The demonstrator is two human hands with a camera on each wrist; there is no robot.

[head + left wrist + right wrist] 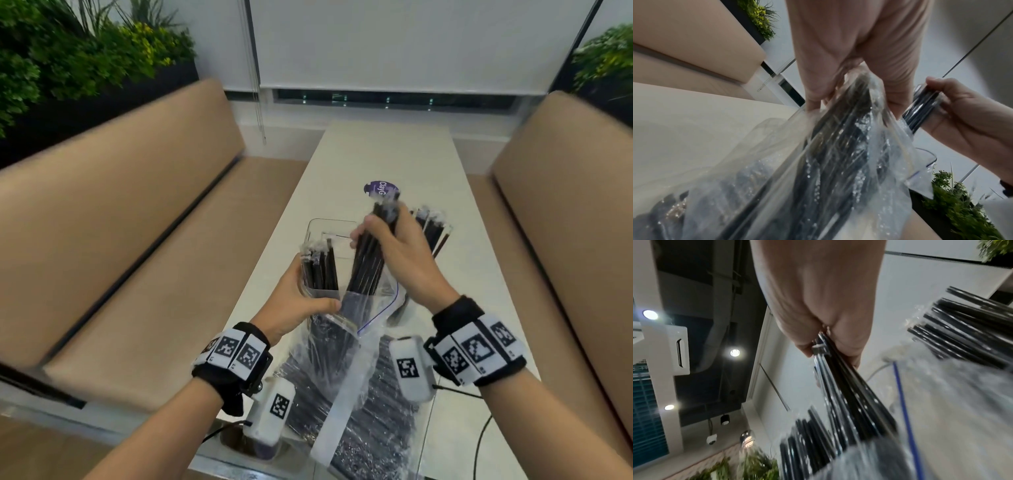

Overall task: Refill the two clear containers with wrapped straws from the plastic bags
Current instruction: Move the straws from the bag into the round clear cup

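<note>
Clamped round a bundle of black wrapped straws (pixel 368 263): right grip (pixel 404 260), centre of the head view. Long axis steep, tops leaning toward the upper right, lower ends down inside the mouth of the zip plastic bag (pixel 370 339). Pinching that mouth open from the left: left grip (pixel 294 305), hard against the near clear container (pixel 329 224). Container opening just left of the bundle, a few straws along its left wall, open room on its right half. Probably calls for lifting clear of the bag rim, then shifting left and lowering ends first. Right grip nearer. Second clear container (pixel 433 229), well filled, just behind the right grip. Purple label (pixel 380 190) beyond on the white bench (pixel 387 147); bench edges close on both sides.
</note>
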